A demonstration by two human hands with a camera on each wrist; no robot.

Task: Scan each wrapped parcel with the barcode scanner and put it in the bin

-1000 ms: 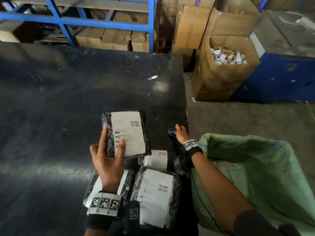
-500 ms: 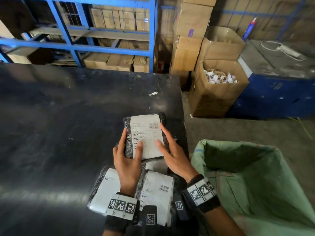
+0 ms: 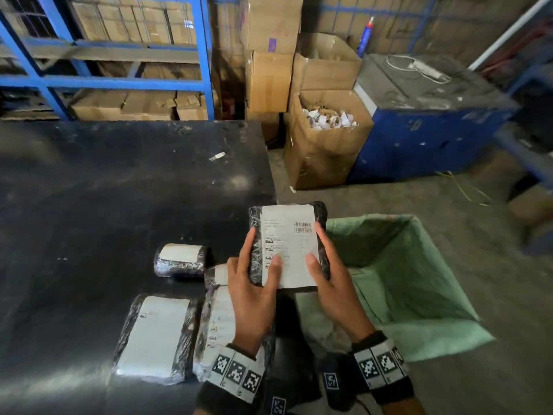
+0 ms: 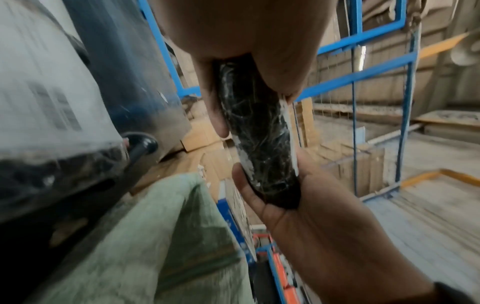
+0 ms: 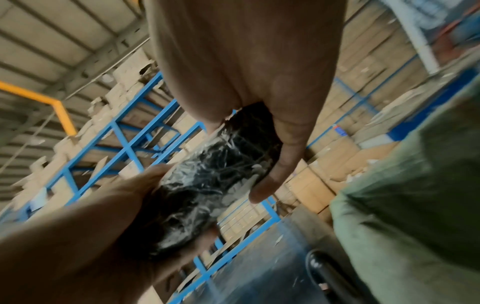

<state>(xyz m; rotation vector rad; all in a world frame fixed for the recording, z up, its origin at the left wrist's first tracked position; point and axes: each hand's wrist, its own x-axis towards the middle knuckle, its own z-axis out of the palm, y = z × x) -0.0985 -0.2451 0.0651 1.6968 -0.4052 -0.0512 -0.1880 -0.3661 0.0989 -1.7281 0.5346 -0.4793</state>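
A black-wrapped parcel (image 3: 288, 244) with a white barcode label is held label-up between both hands, at the table's right edge beside the green sack bin (image 3: 419, 295). My left hand (image 3: 254, 295) grips its left side with the thumb on the label. My right hand (image 3: 332, 283) grips its right side, thumb also on the label. The left wrist view shows the parcel (image 4: 259, 133) edge-on between the two hands, and the right wrist view shows the parcel (image 5: 207, 185) the same way. The black scanner (image 4: 141, 144) lies at the table edge.
Three more wrapped parcels (image 3: 154, 336), (image 3: 179, 260), (image 3: 218, 324) lie on the black table (image 3: 104, 190) left of my hands. An open cardboard box of paper rolls (image 3: 326, 139) and a blue cabinet (image 3: 419, 139) stand beyond the bin. Blue racking (image 3: 119, 82) runs behind the table.
My right hand left the scanner and took the parcel's right side. Both hands have carried the parcel rightward from over the table to its edge by the green bin.
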